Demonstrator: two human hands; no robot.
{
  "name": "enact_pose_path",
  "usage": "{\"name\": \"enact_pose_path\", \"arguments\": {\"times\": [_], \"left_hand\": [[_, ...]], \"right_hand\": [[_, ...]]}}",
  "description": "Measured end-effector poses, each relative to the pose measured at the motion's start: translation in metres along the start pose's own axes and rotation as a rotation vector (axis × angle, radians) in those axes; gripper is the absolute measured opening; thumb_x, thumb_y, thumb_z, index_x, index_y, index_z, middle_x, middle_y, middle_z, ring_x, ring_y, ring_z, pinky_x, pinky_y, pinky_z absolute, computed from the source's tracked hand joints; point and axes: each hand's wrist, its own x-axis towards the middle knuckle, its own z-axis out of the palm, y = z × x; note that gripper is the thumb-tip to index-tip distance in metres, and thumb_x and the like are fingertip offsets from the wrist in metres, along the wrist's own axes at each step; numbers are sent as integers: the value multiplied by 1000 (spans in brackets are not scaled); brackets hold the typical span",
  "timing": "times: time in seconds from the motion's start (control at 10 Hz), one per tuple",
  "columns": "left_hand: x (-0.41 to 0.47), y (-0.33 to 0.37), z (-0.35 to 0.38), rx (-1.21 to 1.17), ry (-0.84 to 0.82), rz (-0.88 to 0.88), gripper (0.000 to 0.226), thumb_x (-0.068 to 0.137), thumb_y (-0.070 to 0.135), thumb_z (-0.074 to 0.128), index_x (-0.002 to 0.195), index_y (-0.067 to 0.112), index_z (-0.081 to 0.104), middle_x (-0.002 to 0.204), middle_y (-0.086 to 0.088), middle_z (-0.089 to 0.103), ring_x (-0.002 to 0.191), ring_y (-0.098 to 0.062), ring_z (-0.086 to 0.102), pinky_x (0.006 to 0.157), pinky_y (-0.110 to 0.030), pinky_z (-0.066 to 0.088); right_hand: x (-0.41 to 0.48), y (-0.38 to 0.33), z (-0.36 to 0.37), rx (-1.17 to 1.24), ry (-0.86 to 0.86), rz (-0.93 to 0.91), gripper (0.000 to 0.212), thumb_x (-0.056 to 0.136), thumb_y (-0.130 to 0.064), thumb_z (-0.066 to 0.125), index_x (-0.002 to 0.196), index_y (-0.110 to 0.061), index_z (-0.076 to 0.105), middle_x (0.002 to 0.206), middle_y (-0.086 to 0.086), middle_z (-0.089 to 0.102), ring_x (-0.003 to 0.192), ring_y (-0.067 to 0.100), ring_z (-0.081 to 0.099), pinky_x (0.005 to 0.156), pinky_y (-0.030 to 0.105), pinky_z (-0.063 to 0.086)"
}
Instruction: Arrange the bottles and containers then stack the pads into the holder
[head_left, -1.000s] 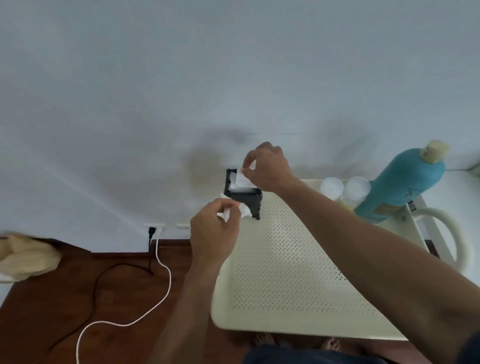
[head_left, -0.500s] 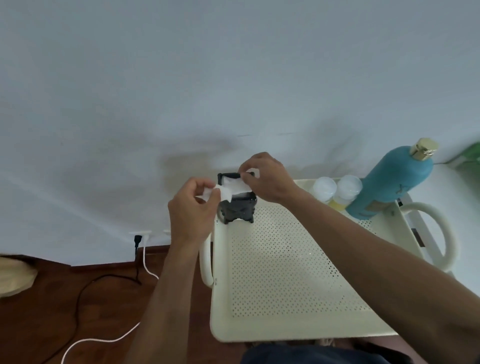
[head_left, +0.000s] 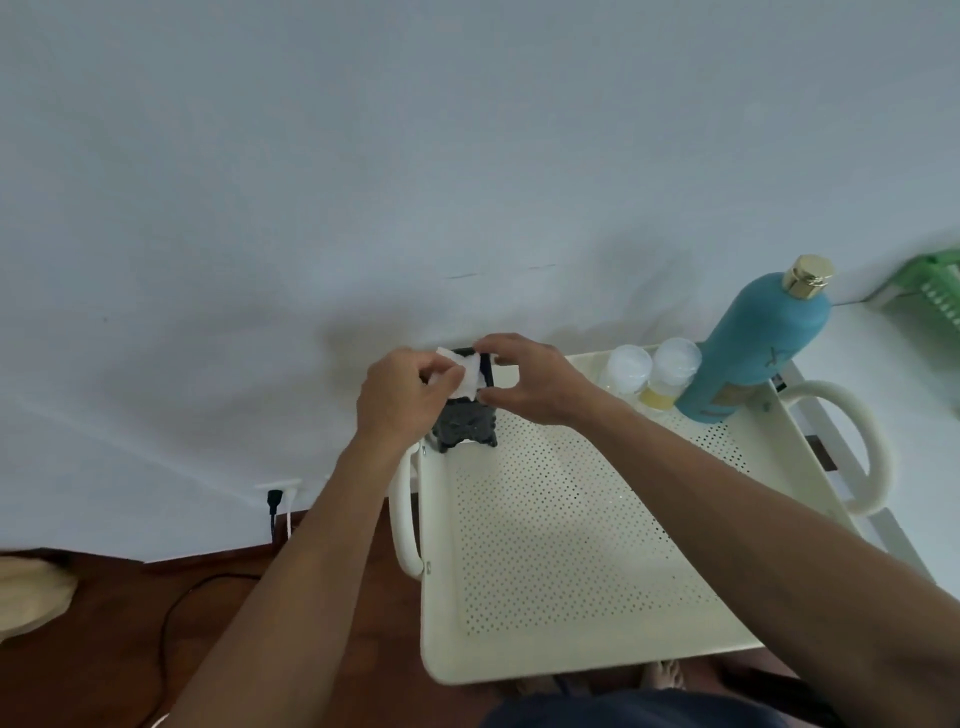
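Pale blue-white wall fills the upper view, met below by dark wooden floor (head_left: 130, 649) on which a black cable (head_left: 171, 613) runs from a wall socket (head_left: 275, 491). Against the wall a cream perforated tray (head_left: 561, 545) with looped handles is seen. A small white pad (head_left: 465, 376), soft and slightly crumpled, is held above the open top of a black holder (head_left: 465, 426), which stands at the tray's far left corner on short feet. The pad is pinched at its left side by the grip of the left hand (head_left: 402, 400), thumb and fingers clenched on it. The right hand (head_left: 524, 379) is curved just beside the pad, with fingertips at its upper right edge and the thumb lower down at the holder's rim; whether that grip is actually closed on the pad cannot be told. What lies inside the holder is hidden by the hands. At the tray's far right corner a tall teal bottle (head_left: 753, 353) with a gold cap is standing, and just beside it two small clear containers (head_left: 652, 369) with frosted lids, one showing yellow content at its base.
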Motion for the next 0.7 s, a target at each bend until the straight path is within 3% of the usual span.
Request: {"name": "enact_pose_path", "arguments": {"times": [0.1, 0.2, 0.4, 0.5, 0.7], "left_hand": [[1, -1, 2, 147, 62, -13, 18, 79, 40, 69, 88, 26, 74, 89, 1, 51, 77, -16, 52, 51, -21, 31], [7, -1, 2, 228, 49, -32, 20, 74, 45, 72, 85, 29, 73, 90, 2, 44, 83, -15, 47, 52, -24, 31], [15, 5, 4, 336, -32, -108, 23, 71, 47, 74, 86, 28, 74, 92, -2, 47, 93, -26, 54, 72, -40, 51], [10, 8, 2, 320, 15, -85, 22, 75, 47, 70, 88, 30, 74, 98, -4, 51, 96, -26, 52, 77, -41, 48], [-11, 18, -2, 212, 199, -3, 26, 82, 42, 62, 103, 26, 66, 110, -3, 55, 104, -25, 49, 78, -33, 36]], "right_hand": [[1, 2, 0, -4, 3, -3, 59, 76, -26, 71, 130, -19, 49, 136, -3, 51, 113, 15, 55, 90, 19, 38], [1, 2, 1, 4, 6, 3, 59, 76, -25, 71, 131, -19, 49, 137, -3, 51, 113, 15, 55, 91, 19, 39], [-1, -1, 2, -36, -14, 5, 59, 81, -26, 67, 135, -18, 44, 142, 0, 44, 123, 18, 48, 99, 24, 35], [0, -1, 0, -116, -44, 1, 62, 83, -29, 64, 139, -18, 39, 148, 3, 36, 131, 21, 38, 107, 30, 28], [-19, -6, -13, -113, -11, -27, 66, 85, -35, 62, 142, -23, 33, 149, 2, 34, 134, 21, 34, 106, 29, 26]]}}
